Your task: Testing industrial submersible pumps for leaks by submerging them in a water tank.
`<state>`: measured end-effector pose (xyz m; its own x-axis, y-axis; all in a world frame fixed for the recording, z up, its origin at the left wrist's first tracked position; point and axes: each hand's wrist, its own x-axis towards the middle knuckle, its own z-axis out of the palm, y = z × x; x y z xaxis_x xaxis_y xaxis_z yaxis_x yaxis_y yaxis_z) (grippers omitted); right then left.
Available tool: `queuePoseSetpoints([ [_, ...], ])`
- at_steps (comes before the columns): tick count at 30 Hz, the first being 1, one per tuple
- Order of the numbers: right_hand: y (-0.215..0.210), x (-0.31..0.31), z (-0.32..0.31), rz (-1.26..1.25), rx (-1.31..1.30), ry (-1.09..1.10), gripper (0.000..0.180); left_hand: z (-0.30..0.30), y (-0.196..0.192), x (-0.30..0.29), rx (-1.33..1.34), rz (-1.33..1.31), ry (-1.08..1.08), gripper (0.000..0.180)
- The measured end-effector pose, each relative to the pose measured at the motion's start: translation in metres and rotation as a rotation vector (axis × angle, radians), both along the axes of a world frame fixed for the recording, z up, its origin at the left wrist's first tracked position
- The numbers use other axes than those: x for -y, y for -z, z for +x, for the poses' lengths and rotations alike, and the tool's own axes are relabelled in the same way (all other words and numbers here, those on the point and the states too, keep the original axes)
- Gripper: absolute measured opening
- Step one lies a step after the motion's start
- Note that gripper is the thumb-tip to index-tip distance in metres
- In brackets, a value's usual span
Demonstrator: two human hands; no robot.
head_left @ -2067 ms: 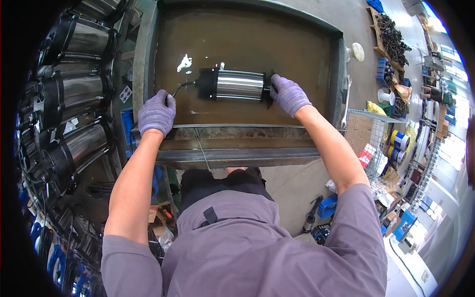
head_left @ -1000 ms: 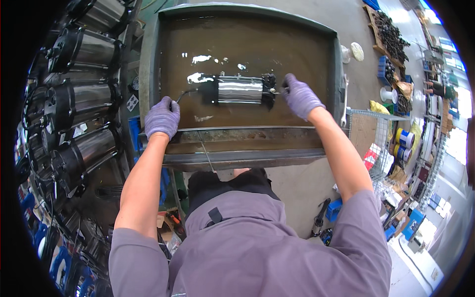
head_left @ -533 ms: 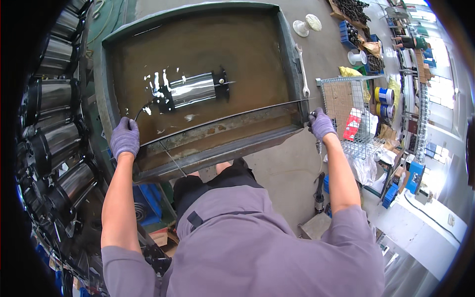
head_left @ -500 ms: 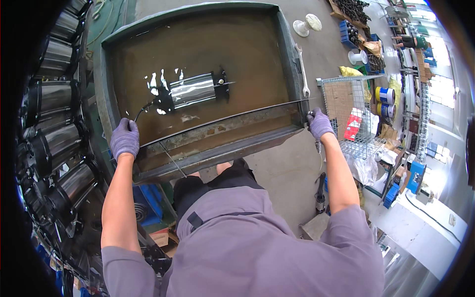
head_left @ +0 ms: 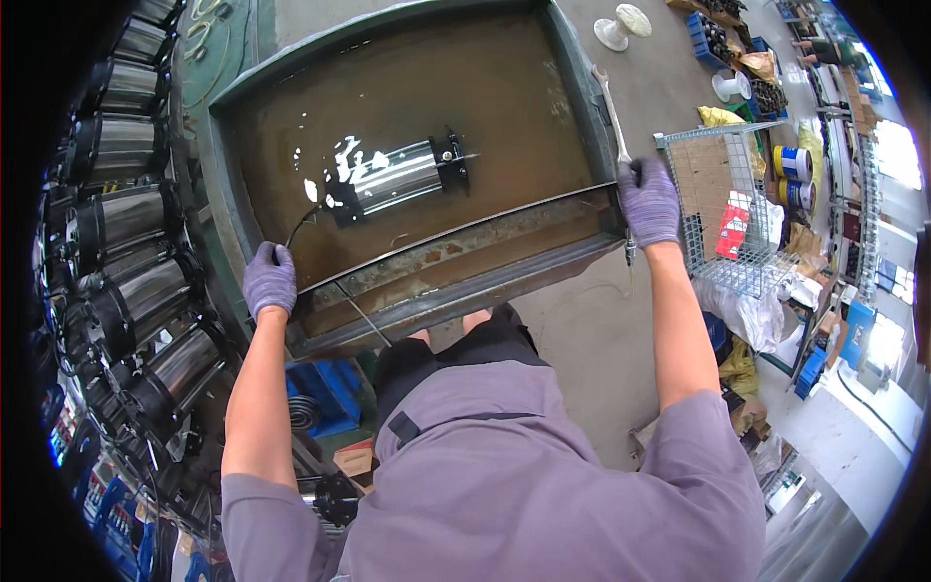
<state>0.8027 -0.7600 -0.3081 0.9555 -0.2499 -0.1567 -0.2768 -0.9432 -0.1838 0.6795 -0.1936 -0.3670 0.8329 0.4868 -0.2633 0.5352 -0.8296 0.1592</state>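
Observation:
A metal cylinder with black ends, like a submersible pump motor, lies partly under brown water in a metal tank. A black cable runs from its left end to my left hand. That hand, in a purple-grey glove, pinches the cable at the tank's near-left edge. My gloved right hand is at the tank's right rim, fingers curled round the lower end of a long combination wrench. Below that hand hangs a small metal hose fitting. Its thin hose trails downward.
Several similar metal cylinders are stacked along the left. Right of the tank stands a wire basket holding cardboard and a red-and-white pack. White spools, blue bins and cans stand farther right. A blue crate is beneath the tank's near-left corner.
My right hand has moved up along the tank's right rim to the wrench's lower end. The left hand stays by the near-left edge with the cable. The whole view has shifted slightly.

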Motion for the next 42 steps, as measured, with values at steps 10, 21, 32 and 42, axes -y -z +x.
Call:
queuePoseSetpoints([
  [10, 0.061, -0.080, 0.030, 0.188, 0.155, -0.189, 0.039, 0.001, 0.002, 0.001, 0.047, 0.019, 0.000, 0.024],
  [21, 0.049, -0.088, 0.036, 0.049, -0.083, -0.106, 0.038, 0.003, -0.002, 0.003, -0.013, 0.015, -0.016, 0.030],
  [32, 0.047, -0.091, 0.037, 0.036, -0.094, -0.103, 0.037, 0.003, -0.002, 0.002, -0.013, 0.017, -0.021, 0.029],
  [42, 0.045, -0.094, 0.037, -0.003, -0.094, -0.111, 0.037, 0.003, -0.003, 0.002, -0.044, 0.018, -0.031, 0.030],
])
